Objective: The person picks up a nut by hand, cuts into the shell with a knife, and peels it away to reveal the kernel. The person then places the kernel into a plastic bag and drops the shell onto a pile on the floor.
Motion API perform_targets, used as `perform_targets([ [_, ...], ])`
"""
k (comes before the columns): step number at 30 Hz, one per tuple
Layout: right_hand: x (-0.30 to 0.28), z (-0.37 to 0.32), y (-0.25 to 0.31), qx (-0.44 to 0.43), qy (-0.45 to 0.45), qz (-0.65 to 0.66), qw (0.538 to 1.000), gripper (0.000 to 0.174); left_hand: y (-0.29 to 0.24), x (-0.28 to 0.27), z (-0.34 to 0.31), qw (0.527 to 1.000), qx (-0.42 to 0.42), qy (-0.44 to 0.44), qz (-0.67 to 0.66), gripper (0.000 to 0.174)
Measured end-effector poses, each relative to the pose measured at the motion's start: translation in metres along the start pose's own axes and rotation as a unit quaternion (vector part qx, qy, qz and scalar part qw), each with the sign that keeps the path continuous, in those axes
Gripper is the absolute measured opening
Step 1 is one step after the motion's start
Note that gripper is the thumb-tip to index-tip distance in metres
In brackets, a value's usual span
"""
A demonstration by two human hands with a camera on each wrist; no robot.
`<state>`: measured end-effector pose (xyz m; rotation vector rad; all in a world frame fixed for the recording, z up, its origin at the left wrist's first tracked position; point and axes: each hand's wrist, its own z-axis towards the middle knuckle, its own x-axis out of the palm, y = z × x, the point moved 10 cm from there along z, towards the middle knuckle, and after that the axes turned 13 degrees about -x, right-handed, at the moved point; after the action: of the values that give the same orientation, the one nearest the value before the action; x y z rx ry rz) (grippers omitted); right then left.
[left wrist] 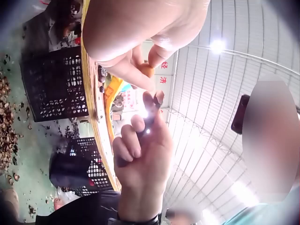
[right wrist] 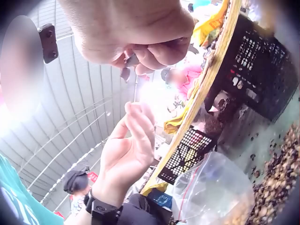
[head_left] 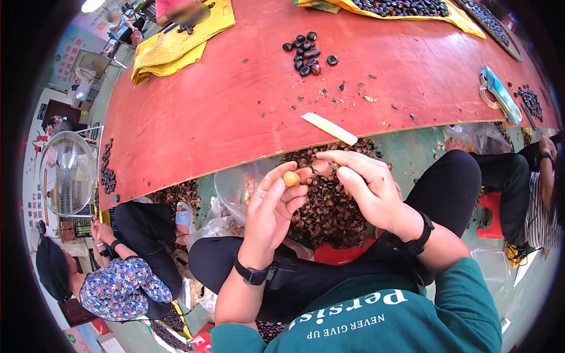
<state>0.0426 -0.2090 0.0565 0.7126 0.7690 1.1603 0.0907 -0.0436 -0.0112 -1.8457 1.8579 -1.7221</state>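
In the head view my left hand (head_left: 268,203) pinches a peeled yellow nut kernel (head_left: 291,178) between thumb and fingers, above my lap. My right hand (head_left: 371,188) is close beside it, fingertips pointing toward the kernel. Thumb and forefinger of that hand pinch a piece of brown shell (left wrist: 159,97), seen in the left wrist view, while its other fingers curl in. A small grey, blade-like thing (right wrist: 132,60) shows among the right fingers in the right wrist view; its kind is hard to make out. Beneath both hands lies a heap of brown shells (head_left: 332,215).
The red table (head_left: 235,112) stands ahead, bearing a pale strip-shaped object (head_left: 329,128) at its near edge and a cluster of dark nuts (head_left: 306,54). A clear plastic bag (head_left: 235,188) is left of the heap. Other people sit at both sides.
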Motion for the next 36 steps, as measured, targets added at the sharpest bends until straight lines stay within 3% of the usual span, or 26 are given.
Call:
perform_targets([
  [3, -0.002, -0.003, -0.005, -0.009, 0.081, -0.1, 0.992, 0.02, -0.013, -0.023, -0.001, 0.996, 0.01, -0.019, 0.083, 0.031],
  [5, -0.006, -0.002, -0.008, 0.009, 0.066, -0.164, 0.984, 0.016, -0.035, -0.053, -0.009, 0.957, 0.028, -0.168, 0.235, 0.029],
  [7, -0.006, -0.002, -0.012, 0.038, 0.072, -0.208, 0.975, 0.015, -0.06, -0.081, -0.02, 0.868, 0.067, -0.278, 0.406, 0.028],
  [10, -0.003, -0.002, -0.013, 0.037, 0.042, -0.206, 0.977, 0.014, -0.076, -0.121, -0.029, 0.749, 0.09, -0.386, 0.531, 0.028],
  [13, 0.002, -0.002, -0.016, 0.058, 0.07, -0.195, 0.976, 0.014, -0.081, -0.129, -0.041, 0.588, 0.037, -0.464, 0.661, 0.029],
  [14, 0.003, -0.002, -0.018, 0.068, 0.087, -0.192, 0.975, 0.014, -0.08, -0.132, -0.043, 0.566, 0.02, -0.472, 0.676, 0.03],
  [17, 0.002, 0.005, -0.008, 0.051, 0.13, -0.157, 0.978, 0.017, -0.087, -0.078, -0.047, 0.654, 0.088, -0.389, 0.643, 0.027],
  [18, 0.001, 0.008, -0.006, 0.029, 0.149, -0.234, 0.96, 0.016, -0.091, -0.057, -0.045, 0.706, 0.094, -0.357, 0.605, 0.023],
  [21, -0.014, 0.03, -0.007, 0.043, 0.103, -0.333, 0.936, 0.019, -0.106, 0.012, -0.027, 0.758, 0.127, -0.234, 0.595, 0.022],
  [24, -0.017, 0.041, -0.038, 0.057, 0.096, -0.427, 0.897, 0.024, -0.122, 0.074, 0.004, 0.669, 0.185, -0.168, 0.7, 0.019],
  [26, -0.014, 0.04, -0.06, 0.088, 0.112, -0.454, 0.88, 0.029, -0.134, 0.085, 0.04, 0.644, 0.233, -0.17, 0.708, 0.018],
  [30, -0.014, 0.036, -0.072, 0.087, 0.107, -0.378, 0.916, 0.029, -0.141, 0.079, 0.119, 0.61, 0.274, -0.195, 0.718, 0.024],
  [36, -0.033, 0.03, -0.071, 0.096, 0.043, -0.354, 0.929, 0.025, -0.121, 0.084, 0.173, 0.501, 0.298, -0.218, 0.783, 0.035],
])
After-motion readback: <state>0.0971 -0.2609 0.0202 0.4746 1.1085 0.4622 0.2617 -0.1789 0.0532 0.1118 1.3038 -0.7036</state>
